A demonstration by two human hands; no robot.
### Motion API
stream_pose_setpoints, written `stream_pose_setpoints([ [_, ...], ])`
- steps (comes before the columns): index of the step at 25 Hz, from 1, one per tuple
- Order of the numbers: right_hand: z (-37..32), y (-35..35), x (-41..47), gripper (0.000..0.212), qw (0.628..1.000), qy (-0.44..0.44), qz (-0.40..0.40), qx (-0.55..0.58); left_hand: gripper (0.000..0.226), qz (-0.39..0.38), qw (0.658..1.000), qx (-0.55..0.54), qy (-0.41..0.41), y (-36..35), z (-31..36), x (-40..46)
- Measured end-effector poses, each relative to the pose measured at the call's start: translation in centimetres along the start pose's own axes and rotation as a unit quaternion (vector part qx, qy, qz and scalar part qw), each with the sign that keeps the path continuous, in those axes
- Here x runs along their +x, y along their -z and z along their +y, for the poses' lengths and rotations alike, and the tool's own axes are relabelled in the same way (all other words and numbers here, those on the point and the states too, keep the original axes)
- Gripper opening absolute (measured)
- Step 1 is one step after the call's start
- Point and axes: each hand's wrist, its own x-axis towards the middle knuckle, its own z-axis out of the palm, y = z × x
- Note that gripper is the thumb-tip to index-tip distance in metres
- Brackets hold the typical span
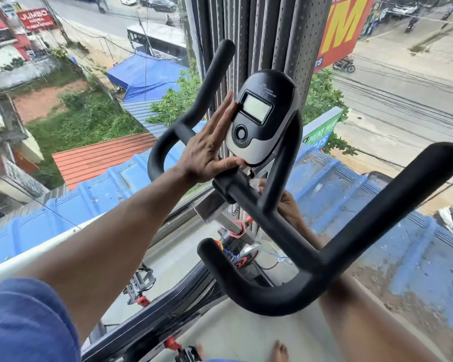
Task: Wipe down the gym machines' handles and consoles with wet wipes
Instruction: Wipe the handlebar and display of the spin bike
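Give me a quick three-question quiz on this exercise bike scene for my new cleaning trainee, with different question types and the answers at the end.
1. True or false: the left hand lies with straight fingers along the side of the console.
2. Multiple choice: where is the white wipe? A) draped over the console screen B) below the console, by the right hand behind the handlebar C) on the floor
3. Fill in: the console has a rectangular screen and one round ____ below it.

Key: 1 true; 2 B; 3 button.
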Motion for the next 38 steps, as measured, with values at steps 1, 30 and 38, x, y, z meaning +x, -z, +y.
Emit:
stream_pose_setpoints([
  [1,-0.1,-0.1,-0.5,0.040,0.999,0.035,-0.013,-0.009,0.110,-0.003,1.000,-0.006,-0.014,0.1,-0.1,0.0],
  [30,0.6,-6.0,-19.3,0.013,0.622,0.436,0.459,-0.461,0.084,-0.093,0.996,-0.001,-0.018,1.6,-1.6,-4.2],
  [38,-4.5,-10.1,-12.0,0.016,0.614,0.395,0.264,-0.631,0.091,-0.052,0.996,-0.031,0.065,3.3,-4.1,-6.1],
])
